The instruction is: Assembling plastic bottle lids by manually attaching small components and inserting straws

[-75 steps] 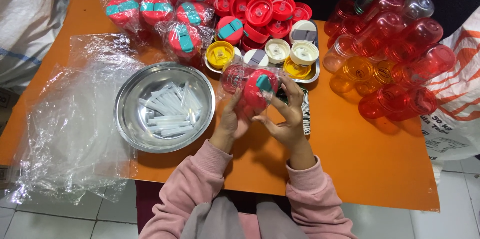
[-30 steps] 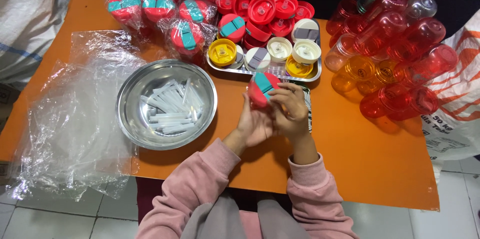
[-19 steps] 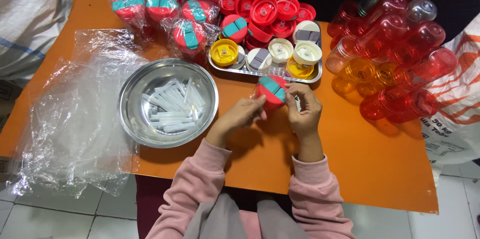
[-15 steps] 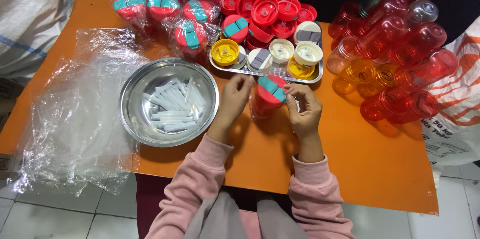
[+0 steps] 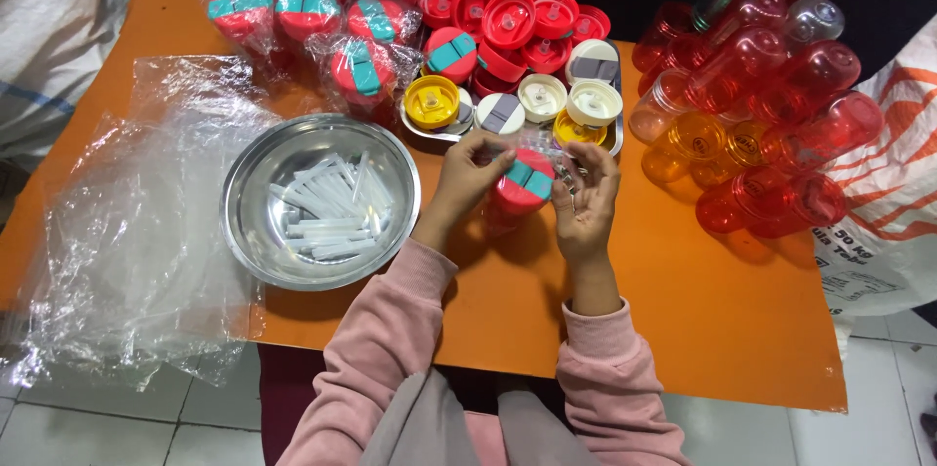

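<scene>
Hands [image 5: 527, 183] hold red cup [image 5: 520, 195] with teal-strapped lid over orange table [image 5: 722, 320].

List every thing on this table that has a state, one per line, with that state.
Red cup: lidded, upright, held between both hands, clear wrap around it.
Left hand: gripping the cup's side.
Right hand: fingers on the wrap.
Steel bowl: holds white straws.
Wrapped cups: lidded, bagged.
Bare cups: lidless, lying piled.
Plastic bags: empty, crumpled.
</scene>
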